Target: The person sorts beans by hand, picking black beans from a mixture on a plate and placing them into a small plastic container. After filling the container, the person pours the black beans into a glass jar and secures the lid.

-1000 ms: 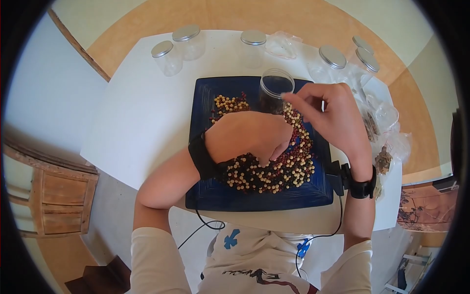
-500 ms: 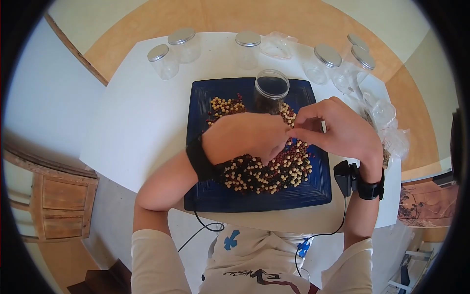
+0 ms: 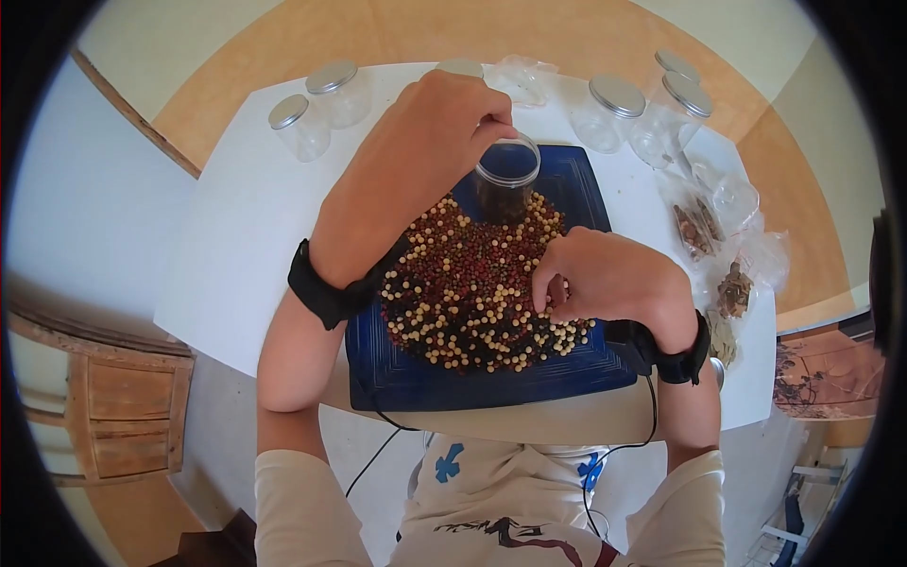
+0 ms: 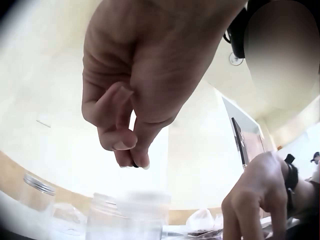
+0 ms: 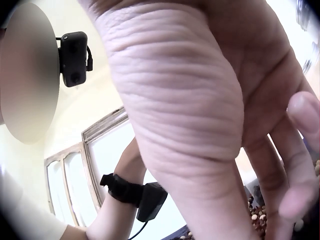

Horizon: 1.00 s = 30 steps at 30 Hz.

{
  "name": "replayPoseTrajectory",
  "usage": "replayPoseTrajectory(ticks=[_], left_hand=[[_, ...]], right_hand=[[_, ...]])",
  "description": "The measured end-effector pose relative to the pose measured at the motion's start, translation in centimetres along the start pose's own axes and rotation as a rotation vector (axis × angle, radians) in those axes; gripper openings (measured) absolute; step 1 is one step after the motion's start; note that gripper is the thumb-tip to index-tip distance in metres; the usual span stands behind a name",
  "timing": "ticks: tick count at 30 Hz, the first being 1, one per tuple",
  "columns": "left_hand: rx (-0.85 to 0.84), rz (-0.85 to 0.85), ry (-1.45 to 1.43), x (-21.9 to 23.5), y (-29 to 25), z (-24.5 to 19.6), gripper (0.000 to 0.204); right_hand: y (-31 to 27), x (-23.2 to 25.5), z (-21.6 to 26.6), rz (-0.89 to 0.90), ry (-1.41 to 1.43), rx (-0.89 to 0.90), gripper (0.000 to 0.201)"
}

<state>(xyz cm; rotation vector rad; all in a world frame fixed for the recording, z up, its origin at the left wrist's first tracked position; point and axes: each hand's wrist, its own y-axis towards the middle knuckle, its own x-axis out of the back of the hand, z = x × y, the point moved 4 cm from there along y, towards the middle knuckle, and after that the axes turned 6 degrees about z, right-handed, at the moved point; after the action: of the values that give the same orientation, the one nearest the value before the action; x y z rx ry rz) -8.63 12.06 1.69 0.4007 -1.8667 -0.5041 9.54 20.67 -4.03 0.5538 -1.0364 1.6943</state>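
Observation:
My left hand (image 3: 406,165) is raised over the mouth of a clear jar (image 3: 505,197), which stands at the back of a square blue tray (image 3: 491,392) with dark contents low inside. In the left wrist view its thumb and a finger pinch a small black bean (image 4: 135,164) above the jar. Mixed dried beans (image 3: 472,283) in yellow, red, black and green spread across the tray. My right hand (image 3: 614,274) hangs low over their right side, palm down, its fingers loosely bent toward the beans. Its fingertips are partly hidden in the head view.
Jars with silver lids stand at the back left (image 3: 300,132) and back right (image 3: 612,118) of the white table (image 3: 227,246). Plastic bags (image 3: 699,222) of dried brown pieces lie along the right side. A black cable (image 3: 647,420) runs from each wrist band past the table's front edge.
My left hand has moved from over the middle of the beans, up and back to the jar's mouth. After meeting the left fingers, my right hand has dropped toward the beans.

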Motion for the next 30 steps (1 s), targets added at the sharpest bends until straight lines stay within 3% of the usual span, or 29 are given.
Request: replayPoseTrajectory(ticks=[7,15,18,23,26,28,29,30], left_hand=[[-0.008,-0.031,0.069,-0.6,-0.1,0.7,0.016],[0.147,0.079,0.058,-1.2,-0.1,0.9,0.023],[0.043,-0.005,0.122,-1.6,-0.3,1.2,0.022],[0.066,0.001,0.143,-1.6,-0.5,1.0,0.022],[0.084,0.026,0.156,-1.5,-0.5,0.8,0.022],[0.094,0.035,0.156,-1.2,-0.5,0.6,0.021],[0.125,0.06,0.135,-1.0,-0.4,0.5,0.021],[0.156,0.084,0.115,-0.8,-0.4,0.4,0.021]], right_hand=[[0.3,-0.8,0.0,-0.006,-0.007,0.024,0.015],[0.8,-1.0,0.1,0.07,0.032,0.004,0.013],[0.8,-0.8,0.3,0.079,0.019,0.019,0.013],[0.5,0.6,1.2,0.08,0.116,0.073,0.012],[0.3,1.9,2.1,-0.013,0.214,0.081,0.011],[0.1,3.1,2.3,-0.277,0.143,0.136,0.011],[0.2,3.2,2.5,-0.279,0.144,0.136,0.011],[0.1,3.8,2.7,-0.433,0.143,0.122,0.01]])
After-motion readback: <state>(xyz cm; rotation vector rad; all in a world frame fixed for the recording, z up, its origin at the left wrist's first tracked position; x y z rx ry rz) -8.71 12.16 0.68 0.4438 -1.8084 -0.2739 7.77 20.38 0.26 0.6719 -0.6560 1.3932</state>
